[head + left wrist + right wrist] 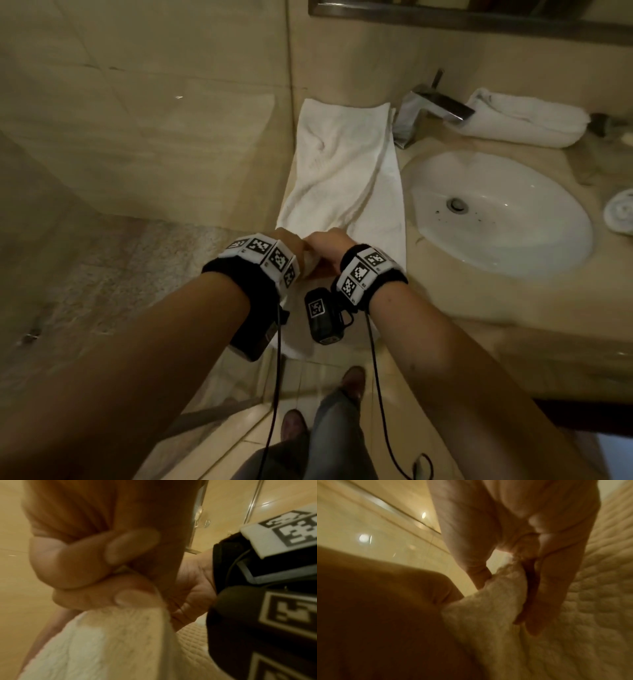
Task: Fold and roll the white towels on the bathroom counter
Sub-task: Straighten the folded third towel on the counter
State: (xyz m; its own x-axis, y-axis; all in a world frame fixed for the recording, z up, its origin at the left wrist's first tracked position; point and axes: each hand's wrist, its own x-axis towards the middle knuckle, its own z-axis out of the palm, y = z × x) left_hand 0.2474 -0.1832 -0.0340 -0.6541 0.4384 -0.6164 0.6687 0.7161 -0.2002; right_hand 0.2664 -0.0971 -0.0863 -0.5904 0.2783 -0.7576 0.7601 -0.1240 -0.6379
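Observation:
A long white towel (342, 171) lies folded lengthwise on the beige counter (445, 301), left of the sink, its far end at the wall. My left hand (291, 246) and right hand (325, 245) sit close together at its near end, fingers curled into the cloth. In the left wrist view my curled fingers (102, 566) pinch a raised fold of the towel (111, 635). The right wrist view has my right fingers (544, 588) gripping a bunched ridge of towel (496, 601). A second white towel (524, 118), rolled, lies behind the tap.
A white oval sink (500, 212) is set in the counter right of the towel, with a chrome tap (428, 109) behind it. A small white dish (620, 212) sits at the far right. A tiled wall stands to the left; the floor and my shoes are below.

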